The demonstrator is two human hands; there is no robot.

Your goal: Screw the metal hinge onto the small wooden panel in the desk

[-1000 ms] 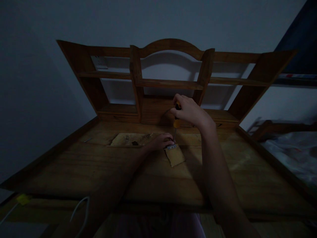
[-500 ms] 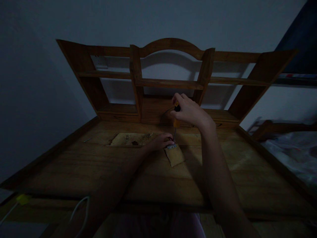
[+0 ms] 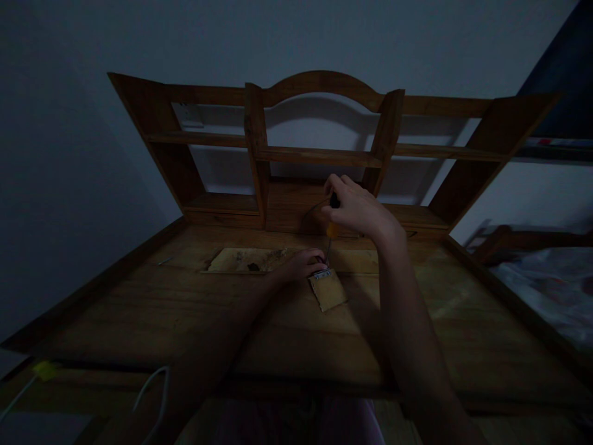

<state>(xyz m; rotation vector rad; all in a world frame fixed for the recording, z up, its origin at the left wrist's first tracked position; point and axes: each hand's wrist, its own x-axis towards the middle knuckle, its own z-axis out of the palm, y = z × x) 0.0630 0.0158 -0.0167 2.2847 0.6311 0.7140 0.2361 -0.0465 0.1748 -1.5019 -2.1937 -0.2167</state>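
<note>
My right hand is closed round the handle of a yellow and black screwdriver, which stands nearly upright with its shaft pointing down. The tip reaches a metal hinge on the edge of a small wooden piece. Low beside the tip, my left hand has its fingers bent and pressed at the hinge; what exactly they pinch is hidden. Behind the left hand lies a long pale board with dark stains and a ragged left end.
The wooden desktop has raised side edges and a shelf unit at its back. A small thin metal item lies at the left. White cable and a yellow tag are at the front left.
The view has shifted slightly. My right hand's grip on the screwdriver has turned a little; the left hand stays at the hinge.
</note>
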